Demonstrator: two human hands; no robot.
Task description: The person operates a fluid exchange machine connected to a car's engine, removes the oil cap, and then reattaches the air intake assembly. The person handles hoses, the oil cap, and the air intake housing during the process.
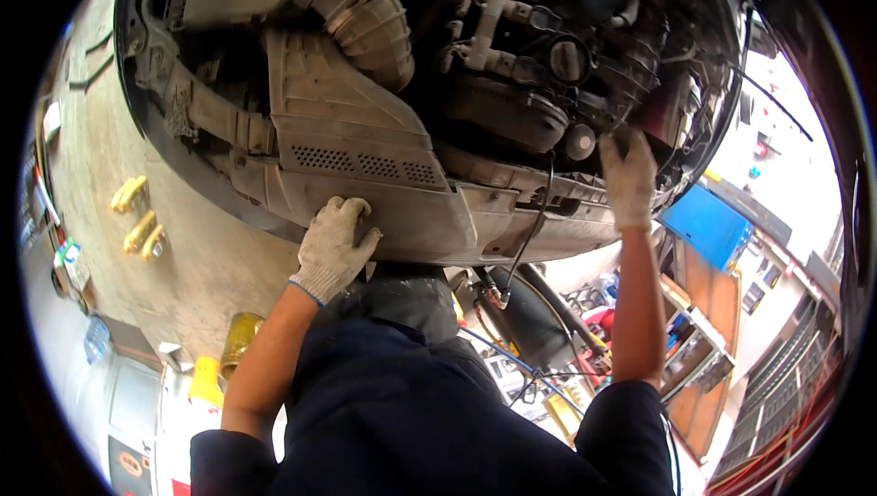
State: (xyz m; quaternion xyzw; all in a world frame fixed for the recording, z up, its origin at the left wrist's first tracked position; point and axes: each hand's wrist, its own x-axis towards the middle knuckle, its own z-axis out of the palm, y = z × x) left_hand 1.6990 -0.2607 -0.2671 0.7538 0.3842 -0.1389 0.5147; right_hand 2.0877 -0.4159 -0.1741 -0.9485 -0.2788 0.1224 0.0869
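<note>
I stand over an open engine bay. My gloved left hand (338,240) rests on the dusty front cover (420,213), fingers bent and apart, holding nothing. Above it are a perforated grey duct panel (333,117) and a ribbed intake hose (370,30). My gloved right hand (627,176) reaches into the right of the bay, beside a round silver cylinder (580,142); its fingertips are blurred, and what they touch or hold cannot be made out. The engine (507,103) fills the upper middle, with a dark cable (541,222) running down over the front.
Yellow objects (137,231) lie on the floor (110,286) at left, with yellow buckets (206,377) lower down. A black tank (530,322) with hoses stands below the car's front. At right are a blue panel (705,222) and a wooden bench (708,313) with tools.
</note>
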